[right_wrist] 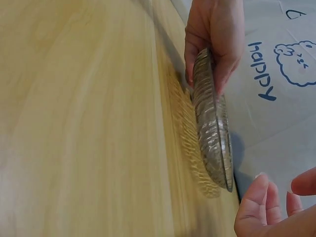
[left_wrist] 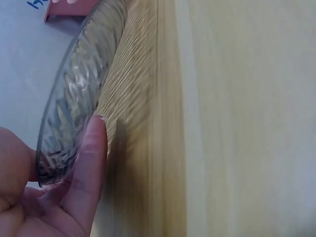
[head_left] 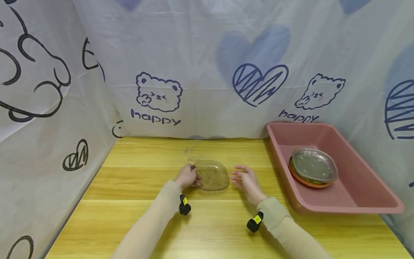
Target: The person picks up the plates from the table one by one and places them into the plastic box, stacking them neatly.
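A clear ribbed dish [head_left: 212, 175] with rounded corners is held over the middle of the wooden table, its patterned shadow falling on the wood. By its left edge my left hand [head_left: 188, 176] grips it; the left wrist view shows the thumb on one face of the dish [left_wrist: 81, 81] and fingers [left_wrist: 91, 153] on the other. My right hand [head_left: 246, 181] hovers beside the right edge, apart from it. In the right wrist view that hand's loosely bent fingers [right_wrist: 254, 202] hold nothing, with a gap to the dish [right_wrist: 211, 128].
To the right stands a pink tub [head_left: 352, 208]. Inside it lies a stack with a clear dish [head_left: 314, 165] on top and an orange rim [head_left: 307, 182] and some green showing below. Printed cloth [head_left: 200, 104] walls the table [head_left: 129, 216] at the back and sides.
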`<state>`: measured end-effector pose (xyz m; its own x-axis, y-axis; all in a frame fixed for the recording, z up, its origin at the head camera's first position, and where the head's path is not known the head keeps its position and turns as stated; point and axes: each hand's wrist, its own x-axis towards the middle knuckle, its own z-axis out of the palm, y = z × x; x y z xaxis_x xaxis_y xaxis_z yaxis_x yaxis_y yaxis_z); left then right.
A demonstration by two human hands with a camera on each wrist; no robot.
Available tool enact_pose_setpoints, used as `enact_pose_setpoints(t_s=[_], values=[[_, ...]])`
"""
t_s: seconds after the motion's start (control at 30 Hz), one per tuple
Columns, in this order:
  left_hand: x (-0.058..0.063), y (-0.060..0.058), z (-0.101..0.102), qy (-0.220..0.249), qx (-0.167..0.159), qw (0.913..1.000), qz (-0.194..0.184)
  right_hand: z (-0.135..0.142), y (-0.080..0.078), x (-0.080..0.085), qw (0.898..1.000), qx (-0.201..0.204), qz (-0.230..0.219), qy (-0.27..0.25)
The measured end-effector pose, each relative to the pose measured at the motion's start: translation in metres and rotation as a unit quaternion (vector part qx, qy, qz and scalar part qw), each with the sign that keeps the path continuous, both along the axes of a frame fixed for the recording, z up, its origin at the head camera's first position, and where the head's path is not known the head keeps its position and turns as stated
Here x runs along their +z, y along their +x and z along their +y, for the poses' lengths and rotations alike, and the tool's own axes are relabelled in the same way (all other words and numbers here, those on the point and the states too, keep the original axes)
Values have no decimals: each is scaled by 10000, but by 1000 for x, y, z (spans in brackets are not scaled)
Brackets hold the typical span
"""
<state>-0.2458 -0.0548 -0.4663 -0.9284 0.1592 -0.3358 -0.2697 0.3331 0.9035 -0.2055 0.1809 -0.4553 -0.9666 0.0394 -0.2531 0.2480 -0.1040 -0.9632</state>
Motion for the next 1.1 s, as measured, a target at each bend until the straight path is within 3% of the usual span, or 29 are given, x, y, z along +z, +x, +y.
enact_pose_setpoints(t_s=[0.5, 0.77, 1.1], values=[[11, 13, 22, 406, -62, 9986, 321, 18, -3, -11, 9991, -392, -115, -135], [20, 18, 33, 678, -227, 9964, 452, 31, -2, -11, 9994, -163, -304, -74], [32, 22, 52, 960, -172, 9936, 577, 42, -1, -4, 9981, 79, -413, -450]])
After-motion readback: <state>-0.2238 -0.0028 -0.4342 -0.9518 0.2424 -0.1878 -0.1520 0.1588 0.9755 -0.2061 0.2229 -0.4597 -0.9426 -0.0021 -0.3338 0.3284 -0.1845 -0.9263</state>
